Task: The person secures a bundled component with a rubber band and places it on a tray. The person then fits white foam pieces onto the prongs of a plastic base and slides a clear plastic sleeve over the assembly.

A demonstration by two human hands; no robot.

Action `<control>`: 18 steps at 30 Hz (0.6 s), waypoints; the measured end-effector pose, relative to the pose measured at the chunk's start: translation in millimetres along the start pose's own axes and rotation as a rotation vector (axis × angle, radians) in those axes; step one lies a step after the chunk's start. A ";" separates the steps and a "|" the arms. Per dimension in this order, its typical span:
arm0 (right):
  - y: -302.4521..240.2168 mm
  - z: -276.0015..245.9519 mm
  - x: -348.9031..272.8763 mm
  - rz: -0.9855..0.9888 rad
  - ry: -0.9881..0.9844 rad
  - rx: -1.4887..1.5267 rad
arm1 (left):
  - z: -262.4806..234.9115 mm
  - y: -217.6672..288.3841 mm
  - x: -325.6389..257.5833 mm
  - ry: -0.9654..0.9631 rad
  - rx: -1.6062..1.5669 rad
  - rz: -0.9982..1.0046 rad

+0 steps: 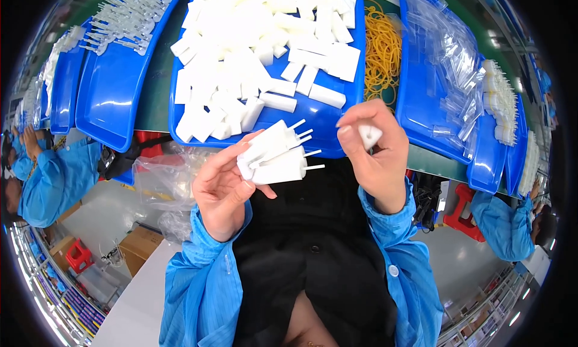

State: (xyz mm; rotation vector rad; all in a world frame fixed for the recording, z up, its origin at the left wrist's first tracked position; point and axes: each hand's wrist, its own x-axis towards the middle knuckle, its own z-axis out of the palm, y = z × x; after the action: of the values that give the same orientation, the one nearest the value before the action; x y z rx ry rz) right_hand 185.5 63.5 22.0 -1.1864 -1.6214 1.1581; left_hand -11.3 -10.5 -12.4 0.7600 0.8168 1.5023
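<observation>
Between the fingers and thumb of my left hand (220,193) is a bunch of white foam pieces (278,168). Several thin white sticks (307,136) poke out of it toward the right. My right hand (385,157) pinches one small white foam block (369,136), and a hole shows in the end facing me. A short gap separates the block from the stick ends. Both hands are raised at the near edge of a blue tray (177,121) piled with loose white foam blocks (241,64).
Left of the tray, another blue tray (105,100) holds white pieces with sticks (129,19). Yellow rubber bands (382,46) lie to the right, beside a blue tray (421,118) of clear plastic sleeves (460,64). People in blue sleeves sit at both sides. A clear bag (168,181) hangs at left.
</observation>
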 end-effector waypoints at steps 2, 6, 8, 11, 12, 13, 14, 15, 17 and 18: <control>2.1 1.6 -4.8 -0.008 0.040 0.216 | 2.5 0.6 -0.6 -0.032 0.083 0.025; 17.0 -12.9 -8.4 -0.038 -0.061 0.314 | 5.0 1.7 -0.1 -0.079 0.186 0.048; 10.2 -10.1 -9.0 -0.010 -0.055 0.271 | 6.0 0.7 -0.6 -0.100 0.189 0.024; 3.2 -9.7 -11.1 -0.002 -0.064 0.270 | 7.6 1.4 -0.2 -0.080 0.202 0.002; 5.1 -11.8 -10.3 -0.001 -0.062 0.269 | 7.6 0.8 -0.1 -0.082 0.201 0.000; 8.6 -15.5 -8.6 -0.118 -0.066 0.141 | 7.4 0.2 -0.1 -0.081 0.211 0.022; 11.2 -18.0 -7.8 -0.235 -0.072 0.015 | 7.1 0.2 -0.4 -0.077 0.224 0.044; 13.1 -18.9 -8.6 -0.236 -0.072 0.016 | 6.6 0.0 -0.6 -0.076 0.226 0.044; 16.4 -19.8 -10.6 -0.244 -0.128 0.139 | 5.3 -0.7 -0.4 -0.100 0.228 0.048; 16.5 -19.1 -12.7 -0.243 -0.127 0.138 | 5.2 -0.6 -0.5 -0.101 0.227 0.047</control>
State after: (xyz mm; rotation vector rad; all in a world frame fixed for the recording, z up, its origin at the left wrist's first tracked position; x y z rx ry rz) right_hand 210.5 57.5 10.0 -0.8170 -1.6972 1.1851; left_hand -6.6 -10.7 -10.1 1.0209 0.9077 1.4151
